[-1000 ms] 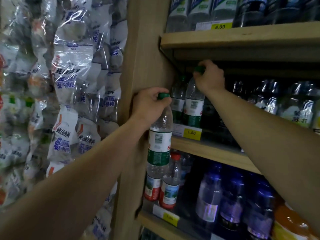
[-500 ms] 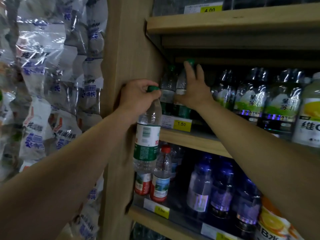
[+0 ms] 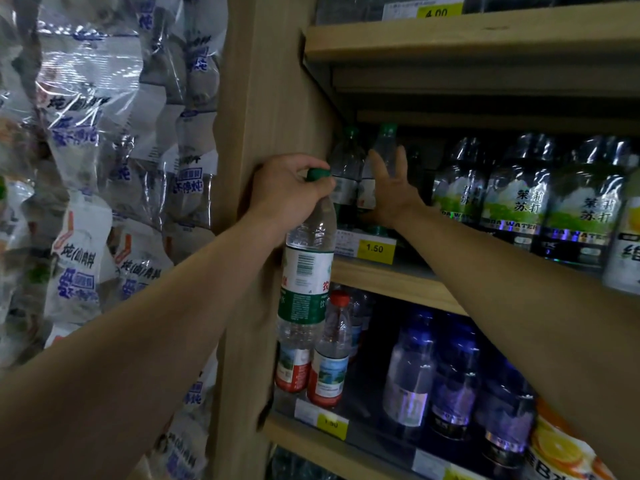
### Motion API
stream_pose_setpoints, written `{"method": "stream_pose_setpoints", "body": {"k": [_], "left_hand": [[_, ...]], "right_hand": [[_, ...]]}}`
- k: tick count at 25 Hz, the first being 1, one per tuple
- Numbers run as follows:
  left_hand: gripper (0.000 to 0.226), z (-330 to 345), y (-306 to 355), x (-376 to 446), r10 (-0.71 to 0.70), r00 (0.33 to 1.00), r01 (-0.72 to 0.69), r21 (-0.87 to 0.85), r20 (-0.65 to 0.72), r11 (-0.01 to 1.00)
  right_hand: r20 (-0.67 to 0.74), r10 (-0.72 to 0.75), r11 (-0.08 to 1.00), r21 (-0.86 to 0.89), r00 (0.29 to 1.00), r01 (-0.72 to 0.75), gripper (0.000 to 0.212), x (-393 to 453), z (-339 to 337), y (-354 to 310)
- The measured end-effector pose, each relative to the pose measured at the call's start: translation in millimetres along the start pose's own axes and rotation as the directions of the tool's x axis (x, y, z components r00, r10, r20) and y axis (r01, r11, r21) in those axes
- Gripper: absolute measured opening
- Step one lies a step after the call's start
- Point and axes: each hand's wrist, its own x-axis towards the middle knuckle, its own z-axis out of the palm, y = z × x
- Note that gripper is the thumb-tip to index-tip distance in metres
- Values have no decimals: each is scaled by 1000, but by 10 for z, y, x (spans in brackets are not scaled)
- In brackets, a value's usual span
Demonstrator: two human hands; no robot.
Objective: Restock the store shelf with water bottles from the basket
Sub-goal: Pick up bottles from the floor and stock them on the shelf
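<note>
My left hand [image 3: 287,192] grips the neck of a clear water bottle [image 3: 306,271] with a green cap and a green-and-white label. The bottle hangs upright in front of the wooden shelf [image 3: 394,282], beside the shelf's left post. My right hand [image 3: 388,192] reaches onto the middle shelf with its fingers spread, palm against a green-capped bottle [image 3: 384,147] that stands there. Another green-capped bottle [image 3: 346,161] stands just left of it at the shelf's corner. The basket is out of view.
Dark soda water bottles [image 3: 512,195] fill the middle shelf to the right. Red-capped bottles [image 3: 332,348] and blue bottles [image 3: 450,372] stand on the shelf below. The wooden post [image 3: 273,98] is on the left, and hanging snack bags [image 3: 83,168] lie beyond it.
My right hand has let go of the shelved bottle's cap and slid down its side with fingers spread. The left hand keeps its bottle in the same spot.
</note>
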Motion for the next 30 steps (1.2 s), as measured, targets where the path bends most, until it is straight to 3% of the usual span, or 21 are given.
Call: {"method": "stream_pose_setpoints", "body": {"k": [2,4,6,8,18,30], "left_hand": [[21,-13,-28,-6,20,1000,-20,17,10,1000],[21,-15,-58,-13,45,999,-45,32,16,998],[21,0,-73,-25,68,998,-68,39,4,997],[22,15,-78,-30,85,996,-84,37,-18,996],[18,34,-103,13,104,994,-104,13,-31,994],[23,23,-115,-18,119,992,-115,76,-44,990]], "right_hand": [[11,-17,998,-53,1000,17,122,-1,-14,28],[-3,-71,975,-213,997,69,124,5,-58,53],[12,-140,896,-425,990,131,115,35,-88,84],[50,-155,832,-532,987,157,108,95,-65,122],[78,-132,787,-598,988,152,100,320,106,96],[117,-105,820,-552,988,153,118,550,197,160]]}}
